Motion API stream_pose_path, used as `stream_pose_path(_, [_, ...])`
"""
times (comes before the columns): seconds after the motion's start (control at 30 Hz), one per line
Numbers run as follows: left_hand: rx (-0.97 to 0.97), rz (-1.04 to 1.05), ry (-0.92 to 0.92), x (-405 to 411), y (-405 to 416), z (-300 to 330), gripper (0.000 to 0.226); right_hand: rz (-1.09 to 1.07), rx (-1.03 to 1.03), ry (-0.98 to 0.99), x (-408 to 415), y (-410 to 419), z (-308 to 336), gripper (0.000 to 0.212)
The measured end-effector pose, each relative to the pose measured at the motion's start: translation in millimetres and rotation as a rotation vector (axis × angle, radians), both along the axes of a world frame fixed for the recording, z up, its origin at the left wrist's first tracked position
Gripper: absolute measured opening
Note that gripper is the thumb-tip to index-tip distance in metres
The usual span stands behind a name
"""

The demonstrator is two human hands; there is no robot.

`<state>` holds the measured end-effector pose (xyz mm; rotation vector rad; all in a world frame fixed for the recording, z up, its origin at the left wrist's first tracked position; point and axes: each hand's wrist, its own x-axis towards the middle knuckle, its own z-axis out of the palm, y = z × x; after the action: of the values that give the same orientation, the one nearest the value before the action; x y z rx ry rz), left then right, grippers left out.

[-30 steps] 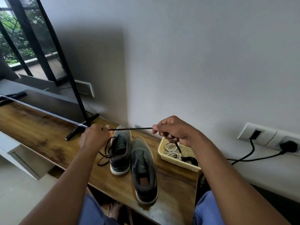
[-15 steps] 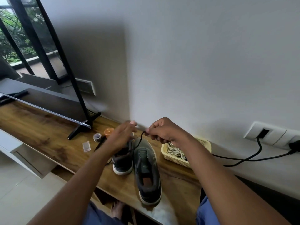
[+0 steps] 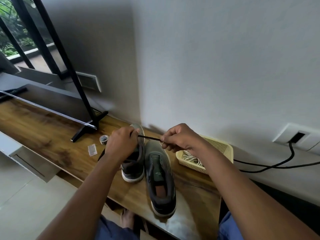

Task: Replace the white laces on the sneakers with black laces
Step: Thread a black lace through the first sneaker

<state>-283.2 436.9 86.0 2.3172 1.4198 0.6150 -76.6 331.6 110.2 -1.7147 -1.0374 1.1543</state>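
Two dark grey sneakers with white soles stand side by side on the wooden shelf (image 3: 43,134), toes toward the wall: the left sneaker (image 3: 134,168) and the right sneaker (image 3: 160,179). My left hand (image 3: 121,144) and my right hand (image 3: 180,139) each pinch a black lace (image 3: 149,138), stretched short between them above the toes. The lace's loose part hangs down left of my left wrist. White laces (image 3: 191,159) lie in a cream basket (image 3: 220,148) behind my right forearm.
A TV on a black stand (image 3: 88,127) sits at the left of the shelf. A tape roll (image 3: 103,139) and a small clear plastic piece (image 3: 92,149) lie near the stand. A wall socket (image 3: 297,138) with a black cable (image 3: 270,166) is at the right.
My hands came together over the sneakers half a second ago and have now drawn apart a little, pulling a short stretch of black lace taut. The view dipped slightly.
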Motion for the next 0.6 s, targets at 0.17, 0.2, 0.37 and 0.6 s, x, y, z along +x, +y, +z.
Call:
stream_pose_path(0.17, [-0.119, -0.081, -0.029, -0.7, -0.3, -1.7, 0.015, -0.018, 0.000, 0.151, -7.2, 6.8, -8.7, 0.012])
stream_pose_path(0.2, [-0.206, -0.167, -0.144, 3.1, -4.2, -0.6, 0.022, -0.028, 0.007, 0.167, -10.3, 7.9, -10.5, 0.011])
stream_pose_path(0.37, [-0.344, -0.321, -0.390, 16.7, -17.0, -1.2, 0.030, -0.084, 0.057, 0.231, -14.4, 14.0, -17.9, 0.012])
stream_pose_path(0.6, [-0.247, -0.133, -0.277, 14.4, -13.8, -10.7, 0.010, -0.072, -0.044, -0.213, -7.0, 18.9, -31.1, 0.010])
